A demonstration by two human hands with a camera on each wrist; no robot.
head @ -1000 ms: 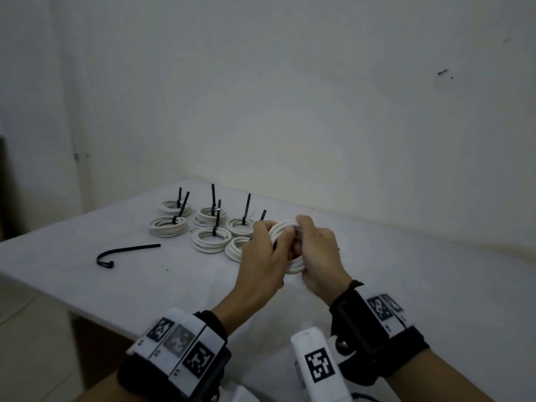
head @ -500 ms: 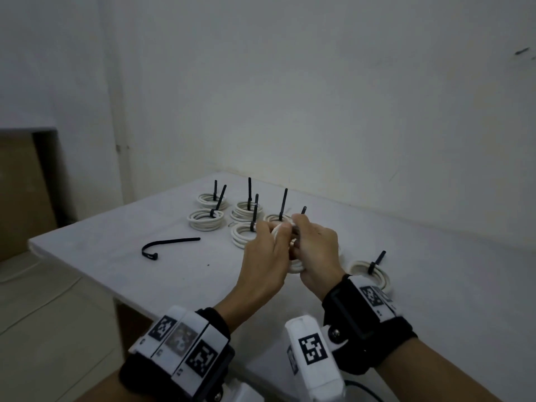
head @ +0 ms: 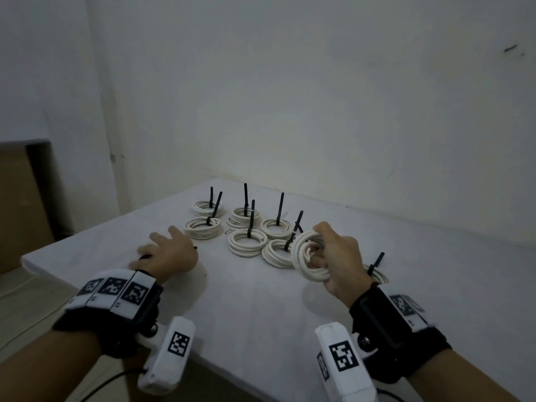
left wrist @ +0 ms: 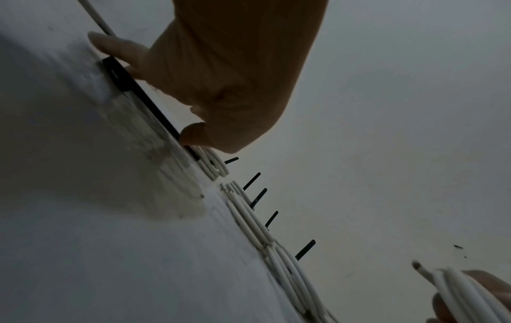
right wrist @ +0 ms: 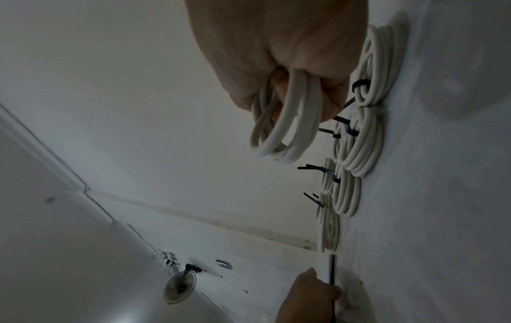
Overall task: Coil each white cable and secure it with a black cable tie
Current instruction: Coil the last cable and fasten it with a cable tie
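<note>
My right hand (head: 333,255) grips an untied white cable coil (head: 301,258) and holds it upright just above the table; in the right wrist view the fingers (right wrist: 290,65) curl through the coil (right wrist: 282,139). My left hand (head: 166,246) lies to the left, with its fingers spread on the table over a loose black cable tie (head: 144,257). In the left wrist view the thumb and fingertips (left wrist: 193,136) touch the tie (left wrist: 143,98), which lies flat. Most of the tie is hidden under the hand in the head view.
Several tied coils (head: 248,242) with black tie tails sticking up sit at the back middle of the white table (head: 246,300). One more tied coil (head: 377,272) lies behind my right hand. The table's left edge is close to my left hand. A white wall stands behind.
My left hand let go of the coil and moved left and down onto the loose black tie. My right hand now holds the coil alone, slightly to the right.
</note>
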